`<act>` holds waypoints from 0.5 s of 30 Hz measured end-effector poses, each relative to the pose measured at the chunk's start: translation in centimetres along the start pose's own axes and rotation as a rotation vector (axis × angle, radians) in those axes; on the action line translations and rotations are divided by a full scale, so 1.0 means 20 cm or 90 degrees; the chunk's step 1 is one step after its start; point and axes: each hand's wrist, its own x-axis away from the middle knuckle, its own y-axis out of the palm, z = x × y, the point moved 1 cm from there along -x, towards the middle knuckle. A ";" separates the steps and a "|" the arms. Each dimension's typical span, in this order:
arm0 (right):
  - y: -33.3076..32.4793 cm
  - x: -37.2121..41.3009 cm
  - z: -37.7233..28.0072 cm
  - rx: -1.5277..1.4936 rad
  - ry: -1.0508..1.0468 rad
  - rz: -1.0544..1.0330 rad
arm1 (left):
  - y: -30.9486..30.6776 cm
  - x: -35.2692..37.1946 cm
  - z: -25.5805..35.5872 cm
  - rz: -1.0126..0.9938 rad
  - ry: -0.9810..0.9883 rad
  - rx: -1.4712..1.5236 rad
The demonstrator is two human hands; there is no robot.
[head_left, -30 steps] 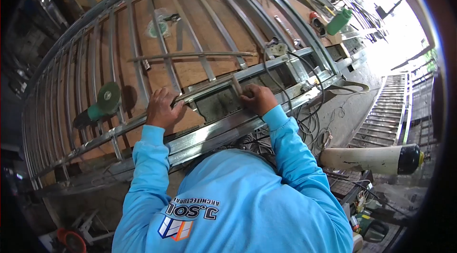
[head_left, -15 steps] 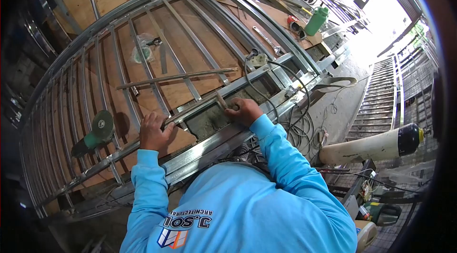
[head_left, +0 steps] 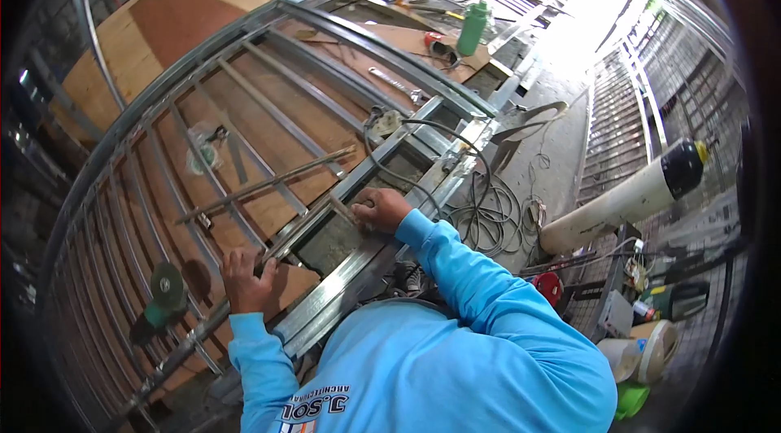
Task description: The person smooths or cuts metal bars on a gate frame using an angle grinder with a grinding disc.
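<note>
A large metal frame with many parallel bars (head_left: 281, 124) lies over plywood sheets. My left hand (head_left: 248, 278) rests on the frame's near rail, fingers spread along the metal. My right hand (head_left: 381, 210) is closed around a short, thin brownish piece (head_left: 341, 207) just above the rail. A loose thin bar (head_left: 268, 183) lies diagonally across the frame's bars. To the left of my left hand, an angle grinder (head_left: 163, 303) with a round disc sits on the frame. Beyond my right hand is a clamp-like part (head_left: 386, 123) with a black cable.
A green bottle (head_left: 473, 28) and an adjustable wrench (head_left: 399, 85) lie beyond the frame. Coiled cables (head_left: 492, 217) are on the floor. At the right are a white cylinder (head_left: 606, 209) with a dark top, a grey box (head_left: 616, 315) and more barred frames (head_left: 610, 132).
The view has turned and shifted, so the frame and both hands appear further left. More items show at the lower right. Both hands keep nearly the same places on the frame.
</note>
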 end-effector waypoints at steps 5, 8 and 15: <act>-0.11 0.13 -0.08 -0.082 -0.028 0.127 | -0.01 0.00 0.03 0.041 0.056 0.012; -0.22 0.31 -0.19 -0.122 -0.027 0.155 | -0.02 0.00 0.05 0.063 0.091 0.005; -0.47 0.71 -0.13 -0.078 -0.168 0.026 | -0.06 -0.02 0.14 0.118 0.182 -0.056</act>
